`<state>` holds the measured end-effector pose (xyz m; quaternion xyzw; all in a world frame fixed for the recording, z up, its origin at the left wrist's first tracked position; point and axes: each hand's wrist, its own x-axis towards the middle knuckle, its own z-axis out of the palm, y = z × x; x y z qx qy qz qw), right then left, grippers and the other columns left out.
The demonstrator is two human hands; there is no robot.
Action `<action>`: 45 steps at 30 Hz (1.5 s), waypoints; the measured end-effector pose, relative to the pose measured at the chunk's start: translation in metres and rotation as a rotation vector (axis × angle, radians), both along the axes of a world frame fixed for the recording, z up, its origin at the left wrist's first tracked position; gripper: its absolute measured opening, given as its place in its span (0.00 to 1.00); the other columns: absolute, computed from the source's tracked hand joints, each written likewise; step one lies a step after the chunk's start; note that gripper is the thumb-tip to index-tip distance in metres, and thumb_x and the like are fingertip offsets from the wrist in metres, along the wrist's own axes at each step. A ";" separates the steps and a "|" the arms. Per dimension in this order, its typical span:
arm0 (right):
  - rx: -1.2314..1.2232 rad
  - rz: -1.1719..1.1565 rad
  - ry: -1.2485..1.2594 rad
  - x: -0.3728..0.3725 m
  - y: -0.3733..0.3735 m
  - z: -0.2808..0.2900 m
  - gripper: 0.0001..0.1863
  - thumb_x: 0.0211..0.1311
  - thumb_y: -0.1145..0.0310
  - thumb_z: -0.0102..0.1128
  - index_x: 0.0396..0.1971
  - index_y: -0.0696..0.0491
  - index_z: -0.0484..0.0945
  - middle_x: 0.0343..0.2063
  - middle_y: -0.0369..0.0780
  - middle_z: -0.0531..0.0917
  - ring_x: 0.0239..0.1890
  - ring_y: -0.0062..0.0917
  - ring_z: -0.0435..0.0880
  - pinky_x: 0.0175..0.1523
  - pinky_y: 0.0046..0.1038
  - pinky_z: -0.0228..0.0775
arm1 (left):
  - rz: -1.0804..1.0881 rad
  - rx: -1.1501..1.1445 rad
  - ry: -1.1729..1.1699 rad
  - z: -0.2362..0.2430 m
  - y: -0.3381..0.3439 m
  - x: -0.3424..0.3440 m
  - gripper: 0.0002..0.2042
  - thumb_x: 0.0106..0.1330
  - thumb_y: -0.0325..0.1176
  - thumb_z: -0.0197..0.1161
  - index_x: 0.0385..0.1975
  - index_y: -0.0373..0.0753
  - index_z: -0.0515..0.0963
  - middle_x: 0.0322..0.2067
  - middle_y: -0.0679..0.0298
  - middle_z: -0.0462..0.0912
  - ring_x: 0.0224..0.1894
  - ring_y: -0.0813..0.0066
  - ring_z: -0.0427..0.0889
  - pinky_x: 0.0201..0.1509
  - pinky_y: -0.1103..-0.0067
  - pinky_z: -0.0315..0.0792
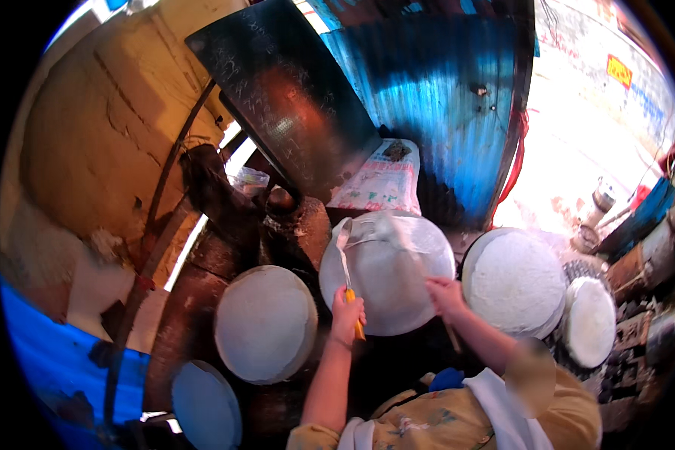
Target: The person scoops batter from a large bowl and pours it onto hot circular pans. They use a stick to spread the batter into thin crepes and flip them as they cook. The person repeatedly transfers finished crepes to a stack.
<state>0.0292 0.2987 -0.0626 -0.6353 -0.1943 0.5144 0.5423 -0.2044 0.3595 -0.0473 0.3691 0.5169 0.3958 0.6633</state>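
Observation:
My left hand [346, 315] is closed around the yellow handle of a long ladle [343, 259] smeared with white. The ladle's head lies over the left rim of a big round pale pan [375, 315] in front of me. White paste or batter [375, 231] streaks the far part of the pan's surface. Over the pan's right side, my right hand [446, 296] grips a thin stick-like tool [452, 337]; its far end is blurred, so its exact kind does not show.
Round white-topped discs flank the pan: one left [266, 324], a bluish one lower left [207, 409], a larger one right [514, 282] and a smaller one beyond [590, 321]. Behind stand a printed sack [382, 184], a dark panel [285, 97] and blue corrugated sheeting [435, 97].

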 end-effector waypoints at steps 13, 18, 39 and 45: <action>-0.036 0.271 -0.137 0.047 0.048 0.017 0.11 0.52 0.65 0.63 0.36 0.51 0.82 0.12 0.31 0.73 0.08 0.14 0.65 0.12 0.18 0.56 | 0.254 -0.207 -0.137 0.114 -0.207 -0.070 0.05 0.68 0.28 0.46 0.41 0.41 0.65 0.22 0.69 0.67 0.14 0.86 0.60 0.13 0.90 0.56; -0.154 0.434 -0.066 0.022 0.032 0.022 0.09 0.54 0.67 0.62 0.34 0.53 0.82 0.13 0.32 0.73 0.09 0.14 0.65 0.11 0.18 0.54 | 0.203 -0.301 -0.305 0.117 -0.206 -0.060 0.18 0.70 0.35 0.49 0.59 0.49 0.62 0.23 0.71 0.68 0.12 0.88 0.56 0.10 0.90 0.51; -0.130 0.722 -0.171 0.066 0.059 0.019 0.13 0.54 0.63 0.63 0.38 0.51 0.80 0.13 0.31 0.72 0.09 0.12 0.64 0.12 0.16 0.52 | 0.544 -0.032 -0.899 0.122 -0.213 -0.057 0.25 0.67 0.19 0.45 0.64 0.45 0.54 0.32 0.67 0.67 0.17 0.88 0.60 0.13 0.94 0.56; -0.155 1.079 -0.027 0.126 0.061 0.030 0.12 0.55 0.68 0.62 0.40 0.55 0.81 0.15 0.33 0.75 0.11 0.11 0.66 0.12 0.13 0.51 | 0.654 -0.018 -0.696 0.130 -0.243 -0.064 0.28 0.65 0.19 0.47 0.64 0.50 0.54 0.32 0.66 0.66 0.16 0.87 0.59 0.12 0.94 0.57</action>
